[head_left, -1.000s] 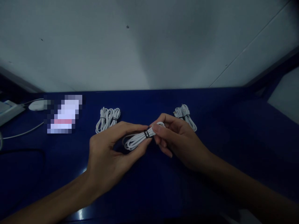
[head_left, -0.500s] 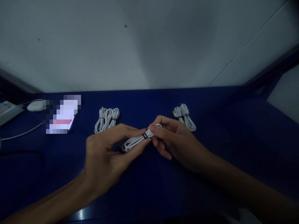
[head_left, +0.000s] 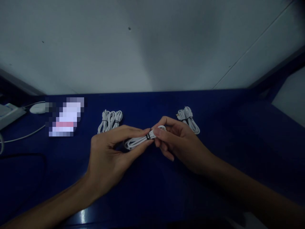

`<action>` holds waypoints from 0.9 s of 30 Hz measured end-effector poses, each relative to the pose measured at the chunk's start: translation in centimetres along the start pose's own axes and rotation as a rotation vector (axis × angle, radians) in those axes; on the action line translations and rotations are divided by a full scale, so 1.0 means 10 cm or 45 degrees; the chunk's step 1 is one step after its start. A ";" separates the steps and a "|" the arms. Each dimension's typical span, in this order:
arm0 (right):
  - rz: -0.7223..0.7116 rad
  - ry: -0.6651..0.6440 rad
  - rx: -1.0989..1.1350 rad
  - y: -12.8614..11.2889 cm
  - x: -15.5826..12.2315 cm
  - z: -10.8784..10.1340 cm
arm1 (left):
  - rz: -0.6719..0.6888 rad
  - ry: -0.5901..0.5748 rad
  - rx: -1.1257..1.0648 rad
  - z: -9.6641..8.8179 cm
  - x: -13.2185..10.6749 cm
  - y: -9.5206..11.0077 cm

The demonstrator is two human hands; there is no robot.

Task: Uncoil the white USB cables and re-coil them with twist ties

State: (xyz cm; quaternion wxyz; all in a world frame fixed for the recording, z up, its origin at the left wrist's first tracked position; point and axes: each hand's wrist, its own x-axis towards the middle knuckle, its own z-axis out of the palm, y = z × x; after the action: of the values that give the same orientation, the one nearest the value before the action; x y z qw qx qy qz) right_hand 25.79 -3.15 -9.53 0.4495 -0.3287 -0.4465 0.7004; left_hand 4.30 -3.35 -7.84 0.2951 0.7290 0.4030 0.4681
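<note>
Between both hands, above the blue table (head_left: 152, 184), is a coiled white cable (head_left: 138, 142) with a black tie around its middle. My left hand (head_left: 111, 152) pinches it near the tie with thumb and fingers, and the longer loops lie in that grip. My right hand (head_left: 175, 136) grips the other end, thumb on top, the small loop showing above the thumb. Behind my left hand lie white cable bundles (head_left: 110, 120) with black ties, partly covered by the hand. Beyond my right hand rests another tied white cable (head_left: 188, 118), its metal plug at the left.
At the left lies a phone (head_left: 65, 119) with a lit, pixelated screen. Farther left are a white mouse-like object (head_left: 38, 108), a white box (head_left: 10, 114) and a thin white cord (head_left: 26, 138). A pale wall (head_left: 100, 57) rises behind the table.
Both hands keep their hold on the cable, almost unmoved. The coil is slightly higher and a little more level on the left side. The view has shifted slightly.
</note>
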 end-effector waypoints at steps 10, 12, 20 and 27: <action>-0.025 -0.001 -0.055 0.00 -0.01 0.00 | 0.065 0.061 0.076 0.01 0.01 0.01; -0.007 -0.003 -0.048 0.00 -0.01 -0.01 | 0.058 0.050 0.064 0.00 0.02 0.01; 0.049 -0.037 -0.019 0.00 -0.01 -0.02 | 0.044 0.034 0.023 0.00 0.01 0.00; 0.023 -0.011 0.007 0.00 -0.01 -0.01 | 0.078 0.010 0.062 0.00 0.03 -0.02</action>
State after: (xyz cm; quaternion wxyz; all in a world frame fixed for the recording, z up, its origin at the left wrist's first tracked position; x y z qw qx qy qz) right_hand 25.94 -3.20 -9.55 0.4423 -0.3285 -0.4435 0.7069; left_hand 4.34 -3.02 -7.84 0.2611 0.7460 0.3930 0.4699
